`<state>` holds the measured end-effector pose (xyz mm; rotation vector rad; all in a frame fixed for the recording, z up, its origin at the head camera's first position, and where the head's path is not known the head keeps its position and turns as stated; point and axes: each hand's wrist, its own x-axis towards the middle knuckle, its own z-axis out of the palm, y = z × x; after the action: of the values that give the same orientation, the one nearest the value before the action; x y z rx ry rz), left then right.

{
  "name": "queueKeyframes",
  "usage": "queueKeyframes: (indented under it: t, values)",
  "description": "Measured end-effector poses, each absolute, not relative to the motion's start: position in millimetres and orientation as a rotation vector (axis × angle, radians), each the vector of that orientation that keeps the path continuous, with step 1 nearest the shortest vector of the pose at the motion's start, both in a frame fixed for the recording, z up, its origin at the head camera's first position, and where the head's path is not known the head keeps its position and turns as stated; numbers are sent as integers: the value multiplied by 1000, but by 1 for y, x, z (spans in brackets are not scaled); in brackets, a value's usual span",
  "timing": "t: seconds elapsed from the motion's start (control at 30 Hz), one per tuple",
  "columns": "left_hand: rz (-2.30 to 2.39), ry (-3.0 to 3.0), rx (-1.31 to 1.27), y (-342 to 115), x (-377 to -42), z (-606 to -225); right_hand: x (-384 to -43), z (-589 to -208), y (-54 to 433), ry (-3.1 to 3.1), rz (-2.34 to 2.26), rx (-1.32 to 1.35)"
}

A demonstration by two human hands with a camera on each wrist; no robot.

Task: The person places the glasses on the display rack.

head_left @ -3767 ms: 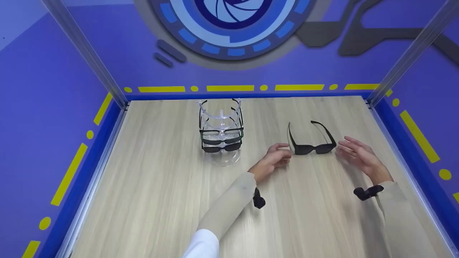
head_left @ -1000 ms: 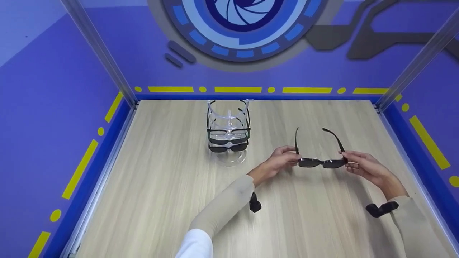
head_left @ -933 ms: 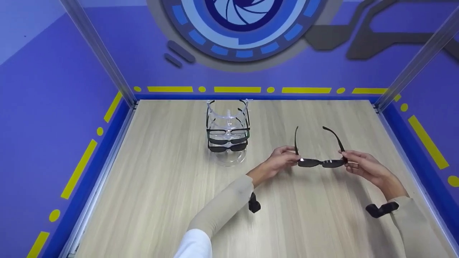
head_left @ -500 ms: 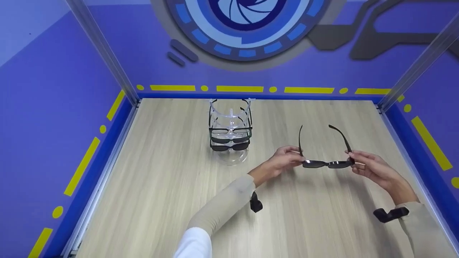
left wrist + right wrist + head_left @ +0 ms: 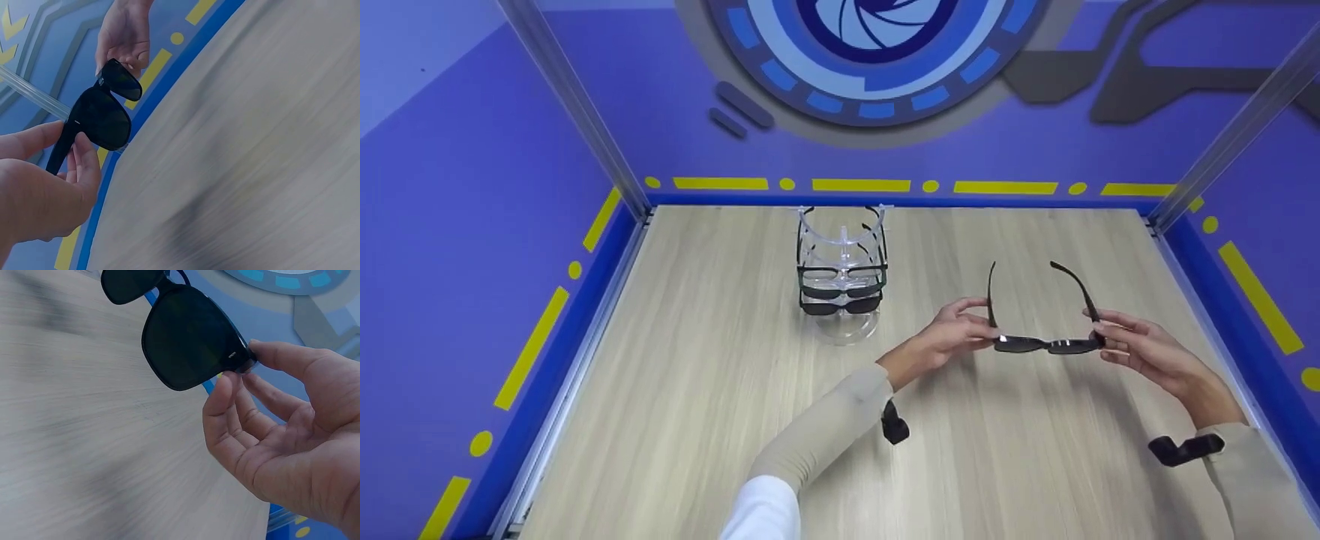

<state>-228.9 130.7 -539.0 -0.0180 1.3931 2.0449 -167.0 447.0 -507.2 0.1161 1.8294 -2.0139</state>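
A pair of black sunglasses point(image 5: 1018, 345) is held level above the right part of the table, temples unfolded and pointing toward the back wall. My left hand point(image 5: 952, 335) pinches the left hinge corner between thumb and fingers. At the opposite hinge corner my right hand point(image 5: 1159, 356) grips the frame the same way. Both dark lenses point(image 5: 183, 337) face the right wrist camera. In the left wrist view, the left fingertips point(image 5: 84, 143) press against the frame beside the near lens.
Left of the hands stands a clear plastic eyewear stand point(image 5: 844, 328) bearing glasses with clear lenses point(image 5: 819, 273) above two dark-lensed pairs. The wooden table point(image 5: 675, 390) is bordered by blue panels and metal posts point(image 5: 577, 112).
The sunglasses lay on the table at first, hands apart on either side. Both hands took hold and lifted them toward the person, then they shifted slightly right.
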Motion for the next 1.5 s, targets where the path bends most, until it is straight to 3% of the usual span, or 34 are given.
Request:
queueKeyframes:
  t: [0.53,1.5]
  values:
    - [2030,1380,-35,125,-226,-532,-167,-505,444,1741,-2104,-30]
    - [2062,1409,73,97,-230,-485,-163,-474,425,1458,-2316,-116]
